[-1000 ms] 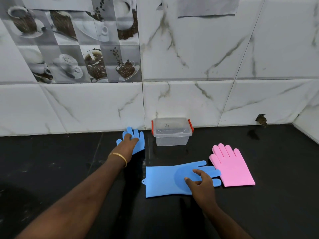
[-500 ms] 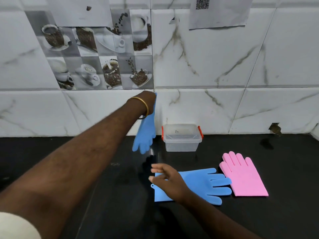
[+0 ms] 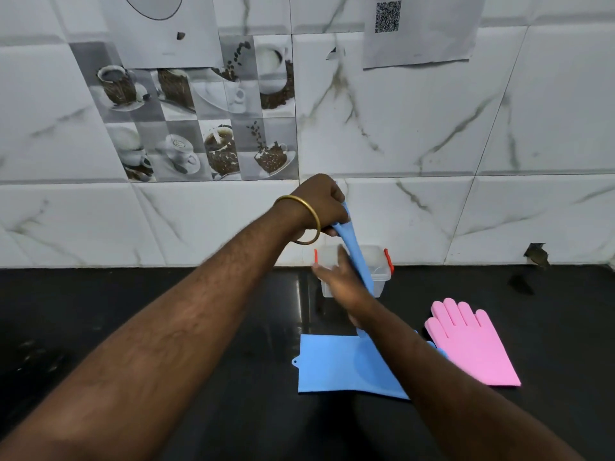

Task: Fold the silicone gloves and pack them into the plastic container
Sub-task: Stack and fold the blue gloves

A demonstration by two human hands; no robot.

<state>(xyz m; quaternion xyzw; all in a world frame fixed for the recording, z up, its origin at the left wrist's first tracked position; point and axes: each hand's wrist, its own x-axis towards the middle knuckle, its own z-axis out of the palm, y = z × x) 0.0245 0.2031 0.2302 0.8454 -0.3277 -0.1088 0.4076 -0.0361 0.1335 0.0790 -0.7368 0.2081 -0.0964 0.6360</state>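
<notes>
My left hand (image 3: 321, 202) grips the cuff end of a blue silicone glove (image 3: 354, 251) and holds it up so it hangs in front of the clear plastic container (image 3: 377, 272) with red latches. My right hand (image 3: 342, 282) is raised against the hanging glove, fingers spread, touching its lower part; whether it grips is hidden. A second blue glove (image 3: 336, 364) lies flat on the black counter (image 3: 133, 311) under my right forearm. A pink glove (image 3: 472, 341) lies flat to its right.
The white marble-tiled wall (image 3: 432, 211) rises directly behind the container. A coffee-print tile panel (image 3: 199, 128) and a paper with a QR code (image 3: 419, 28) are on the wall.
My left hand carried the hanging blue glove rightward, in front of the container. My right hand left the flat blue glove and rose to the hanging one.
</notes>
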